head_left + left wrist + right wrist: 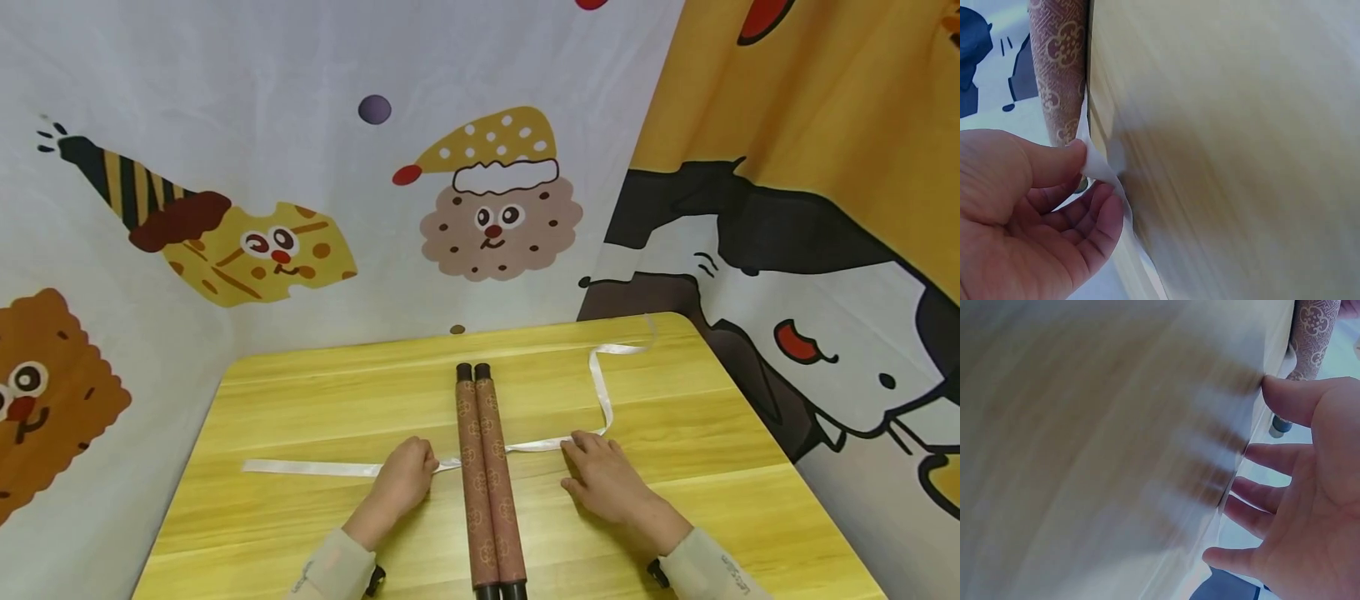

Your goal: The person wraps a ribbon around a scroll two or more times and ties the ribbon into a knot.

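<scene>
Two reddish-brown patterned scrolls with black end knobs lie side by side, lengthwise on the table. A white ribbon runs crosswise beneath them, its left part straight and its right part bending toward the far edge. Just left of the scrolls, my left hand pinches the ribbon between thumb and fingers, as the left wrist view shows. To the right of the scrolls, my right hand rests with spread fingers touching the tabletop by the ribbon. Whether those fingertips press on the ribbon is hard to tell.
The yellow wood-grain table has rounded far corners. Behind it hangs a white cartoon-printed curtain, and another printed curtain stands along the right side. The ribbon's far end lies near the back right edge.
</scene>
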A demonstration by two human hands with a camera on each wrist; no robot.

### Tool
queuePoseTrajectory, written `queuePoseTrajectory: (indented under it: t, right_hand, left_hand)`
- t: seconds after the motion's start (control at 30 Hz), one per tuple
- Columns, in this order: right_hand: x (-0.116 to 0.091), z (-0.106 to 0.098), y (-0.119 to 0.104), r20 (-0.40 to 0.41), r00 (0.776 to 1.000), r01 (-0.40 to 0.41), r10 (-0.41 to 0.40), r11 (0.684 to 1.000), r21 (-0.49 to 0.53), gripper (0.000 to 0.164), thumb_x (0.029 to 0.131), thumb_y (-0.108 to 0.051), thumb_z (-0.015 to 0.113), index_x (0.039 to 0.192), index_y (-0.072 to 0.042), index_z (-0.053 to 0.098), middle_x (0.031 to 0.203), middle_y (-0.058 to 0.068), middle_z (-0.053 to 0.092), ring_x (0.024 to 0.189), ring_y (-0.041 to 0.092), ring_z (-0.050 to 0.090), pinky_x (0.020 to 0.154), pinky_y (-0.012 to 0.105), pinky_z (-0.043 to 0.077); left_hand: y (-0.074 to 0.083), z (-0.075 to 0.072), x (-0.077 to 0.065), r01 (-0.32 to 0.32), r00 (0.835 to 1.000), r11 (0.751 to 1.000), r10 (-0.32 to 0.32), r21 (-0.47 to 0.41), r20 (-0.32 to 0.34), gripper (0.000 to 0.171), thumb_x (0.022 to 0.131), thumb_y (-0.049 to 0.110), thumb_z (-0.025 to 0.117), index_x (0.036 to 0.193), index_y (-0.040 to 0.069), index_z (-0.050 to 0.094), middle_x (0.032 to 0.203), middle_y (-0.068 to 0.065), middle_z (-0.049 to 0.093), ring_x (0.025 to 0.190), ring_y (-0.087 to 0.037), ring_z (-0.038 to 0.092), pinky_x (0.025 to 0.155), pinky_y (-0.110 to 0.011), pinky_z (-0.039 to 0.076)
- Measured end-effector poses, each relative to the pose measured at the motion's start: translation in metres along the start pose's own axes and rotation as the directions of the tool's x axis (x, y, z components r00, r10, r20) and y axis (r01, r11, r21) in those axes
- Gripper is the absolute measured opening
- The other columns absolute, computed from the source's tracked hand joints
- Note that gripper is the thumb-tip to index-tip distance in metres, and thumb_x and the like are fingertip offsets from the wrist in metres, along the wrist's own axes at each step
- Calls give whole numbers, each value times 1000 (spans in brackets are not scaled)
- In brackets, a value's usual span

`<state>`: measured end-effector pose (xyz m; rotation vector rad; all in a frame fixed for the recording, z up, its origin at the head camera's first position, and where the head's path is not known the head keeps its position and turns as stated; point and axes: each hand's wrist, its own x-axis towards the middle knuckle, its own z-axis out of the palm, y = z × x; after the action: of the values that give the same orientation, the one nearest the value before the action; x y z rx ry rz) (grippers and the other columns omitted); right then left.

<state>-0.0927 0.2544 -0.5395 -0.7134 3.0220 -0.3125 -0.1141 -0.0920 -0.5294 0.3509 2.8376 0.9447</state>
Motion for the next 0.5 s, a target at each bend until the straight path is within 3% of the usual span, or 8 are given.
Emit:
queuePoseTrajectory:
  t: [0.5]
  right_hand:
    - [-8, -1, 20, -15, 993, -116, 115, 991, -71, 63, 88, -41, 62, 134, -1, 49, 136, 22, 45, 122, 38, 37, 93, 68, 34]
  left_hand:
    - [-21, -15, -11, 42, 998, 996, -45, -73, -36, 22, 88, 6, 61, 69, 10, 52, 64, 0, 49, 58, -14, 44, 53, -30, 41]
